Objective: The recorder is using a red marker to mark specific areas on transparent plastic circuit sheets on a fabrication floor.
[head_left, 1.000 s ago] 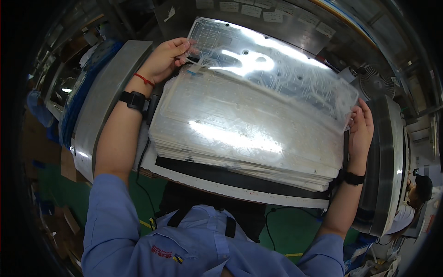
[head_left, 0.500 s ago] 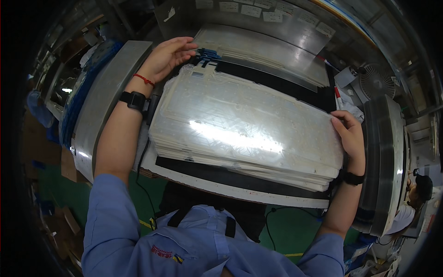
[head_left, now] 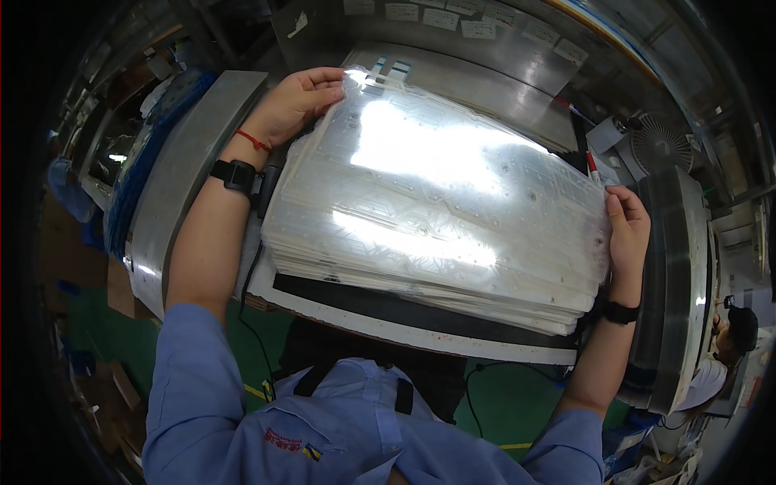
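Note:
A thin, clear plastic sheet [head_left: 501, 162] with printed traces is raised along its far edge and glares brightly. My left hand [head_left: 295, 105] pinches its far left corner between thumb and fingers. At the far right corner, the thumb and fingers of my right hand [head_left: 629, 230] are closed on the same sheet. Two narrow tails [head_left: 397, 71] with blue tips stick up from its far edge near my left hand. Beneath it lies a thick stack of similar sheets [head_left: 436, 283], whose layered near edges show.
Under the stack is a black mat [head_left: 347, 303] on a white-edged bench [head_left: 420, 343]. Farther back lies another sheet pile [head_left: 453, 77] before a metal panel. A red marker [head_left: 592, 167] and a fan [head_left: 661, 144] stand at right. Metal-topped surfaces [head_left: 190, 162] flank the left; a person [head_left: 719, 364] is at far right.
Both hands have closed on the top sheet's far corners. Its far edge has come up and away from me, covering the dark strip behind; the right hand moved slightly right.

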Available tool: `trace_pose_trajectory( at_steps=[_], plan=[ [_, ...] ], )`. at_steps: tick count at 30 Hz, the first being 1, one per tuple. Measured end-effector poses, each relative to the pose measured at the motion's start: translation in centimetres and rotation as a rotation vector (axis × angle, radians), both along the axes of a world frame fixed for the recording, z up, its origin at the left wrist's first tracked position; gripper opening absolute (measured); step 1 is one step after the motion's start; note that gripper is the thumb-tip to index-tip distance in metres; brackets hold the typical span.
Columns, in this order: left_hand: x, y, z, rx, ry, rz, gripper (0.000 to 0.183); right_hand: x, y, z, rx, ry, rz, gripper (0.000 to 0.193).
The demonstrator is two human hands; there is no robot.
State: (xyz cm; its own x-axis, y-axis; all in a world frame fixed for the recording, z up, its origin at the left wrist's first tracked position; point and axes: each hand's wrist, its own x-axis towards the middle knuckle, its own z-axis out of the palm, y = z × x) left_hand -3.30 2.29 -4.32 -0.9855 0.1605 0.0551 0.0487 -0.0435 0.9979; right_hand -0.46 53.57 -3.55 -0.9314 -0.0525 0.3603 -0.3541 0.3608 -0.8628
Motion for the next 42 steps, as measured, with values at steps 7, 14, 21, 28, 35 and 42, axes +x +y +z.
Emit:
trace_pose_trajectory(
  at_steps=[7,14,21,28,35,42],
  plan=[
    [-0.1,-0.1,0.2,-0.027,0.028,-0.034,0.046,0.2,0.0,0.2,0.042,-0.001,0.003,0.018],
    [0.5,0.9,0.5,0.025,0.114,-0.007,0.041,0.0,-0.1,0.1,-0.001,0.159,0.065,0.017],
    [0.3,0.3,0.5,0.062,0.057,-0.060,0.033,0.1,0.1,0.1,-0.045,0.037,0.012,0.018],
    [0.2,0.0,0.4,0.073,0.070,-0.088,0.029,0.2,0.0,0.2,-0.050,0.041,-0.006,0.019],
    [0.3,0.6,0.6,-0.176,0.074,-0.047,0.018,0.1,0.0,0.3,-0.070,0.002,-0.029,0.021],
    [-0.5,-0.4,-0.1,0.053,0.069,0.127,0.021,0.5,-1.5,1.0,-0.339,-0.089,-0.026,0.022]
  ],
)
